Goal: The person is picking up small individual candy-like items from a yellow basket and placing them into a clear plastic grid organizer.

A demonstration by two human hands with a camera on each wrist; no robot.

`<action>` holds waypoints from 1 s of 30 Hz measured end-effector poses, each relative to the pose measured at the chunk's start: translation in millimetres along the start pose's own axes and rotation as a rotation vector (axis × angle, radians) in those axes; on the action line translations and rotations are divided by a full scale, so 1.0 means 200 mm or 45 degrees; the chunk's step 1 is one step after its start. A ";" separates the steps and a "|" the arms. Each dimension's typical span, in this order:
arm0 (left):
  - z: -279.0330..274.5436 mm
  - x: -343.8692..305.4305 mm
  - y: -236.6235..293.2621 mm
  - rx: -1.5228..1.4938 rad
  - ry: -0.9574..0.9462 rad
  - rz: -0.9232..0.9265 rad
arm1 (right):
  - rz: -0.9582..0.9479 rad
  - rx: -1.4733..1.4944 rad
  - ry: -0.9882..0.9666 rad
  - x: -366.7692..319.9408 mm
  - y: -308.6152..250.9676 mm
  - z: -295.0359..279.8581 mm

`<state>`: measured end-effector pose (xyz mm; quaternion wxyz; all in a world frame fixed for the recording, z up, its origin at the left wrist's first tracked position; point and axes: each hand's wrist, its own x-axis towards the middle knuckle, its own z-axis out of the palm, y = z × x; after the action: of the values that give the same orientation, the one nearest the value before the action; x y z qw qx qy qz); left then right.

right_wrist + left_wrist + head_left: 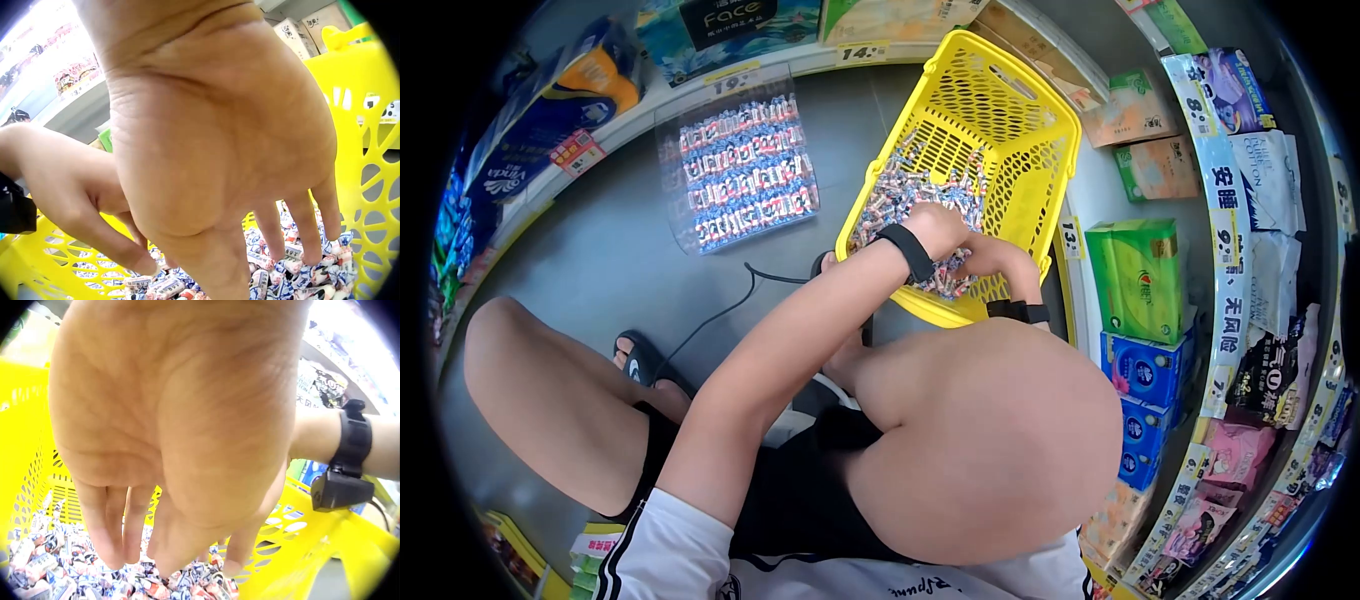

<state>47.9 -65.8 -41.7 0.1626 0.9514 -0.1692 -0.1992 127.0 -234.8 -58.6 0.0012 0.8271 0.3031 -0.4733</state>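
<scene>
A yellow plastic shopping basket (1055, 160) stands tilted on the floor, holding a loose heap of wrapped candies (905, 195) in white, blue and red wrappers. Both hands reach into it. My left hand (940, 228) is low over the heap; in the left wrist view its fingers (106, 540) point down at the candies, nearly straight. Close beside it is my right hand (998, 258), partly overlapped by the left in the head view. The right wrist view shows its fingers (304, 234) extended and spread over the candies. Both thumb tips are partly hidden.
Left of the basket, a clear plastic box (670, 190) holds wrapped candies (745, 165) in neat rows. A black cable (745, 290) crosses the floor. Shelves with tissue packs (1140, 280) line the right side and back. My bent knee (1010, 420) is just in front of the basket.
</scene>
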 end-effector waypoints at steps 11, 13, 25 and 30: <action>0.19 0.11 -0.02 0.033 0.065 -0.089 | 0.062 -0.035 -0.071 0.20 0.07 0.03; 0.21 0.12 -0.02 0.011 0.086 -0.075 | 0.080 -0.050 -0.107 0.20 0.04 0.02; 0.28 0.23 -0.07 -0.052 -0.045 -0.227 | 0.174 0.003 -0.163 0.15 -0.05 -0.04; 0.27 0.23 -0.06 -0.081 -0.108 -0.293 | 0.108 0.050 -0.119 0.20 -0.04 -0.06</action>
<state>67.2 -85.5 -108.5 0.1613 0.9497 -0.0591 -0.2617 147.6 -205.3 -81.1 0.0193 0.8160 0.2579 -0.5169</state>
